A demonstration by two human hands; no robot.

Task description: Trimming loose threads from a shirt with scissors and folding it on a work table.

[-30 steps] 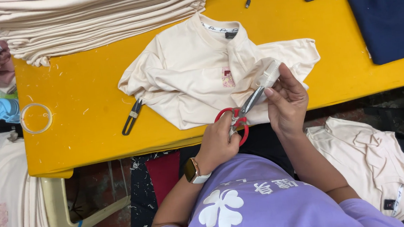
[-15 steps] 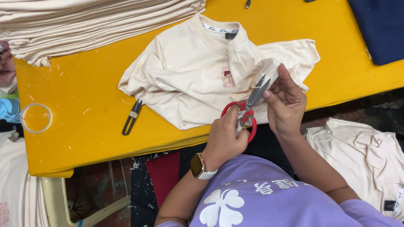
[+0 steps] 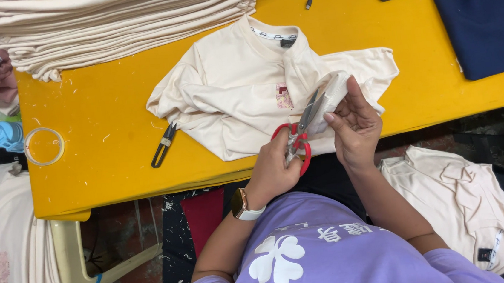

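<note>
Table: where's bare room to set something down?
Widest bare yellow table lies between the shirt stack, tape ring, snips and spread shirt. A smaller patch lies between that shirt and the navy cloth. The near edge is crowded: left hand with scissors, right hand.

We see soft, matt cream cloth in the shirt (image 3: 242, 94) and the stack of folded shirts (image 3: 128, 19). The scissors (image 3: 299, 135) have dull grey metal blades and glossy red plastic handles. The worktop (image 3: 103, 153) is smooth, slightly glossy yellow, flecked with thread scraps. The thread snips (image 3: 163, 145) look like dark metal. The tape ring (image 3: 44, 146) is clear, shiny plastic. The navy cloth (image 3: 482, 15) is matt.
</note>
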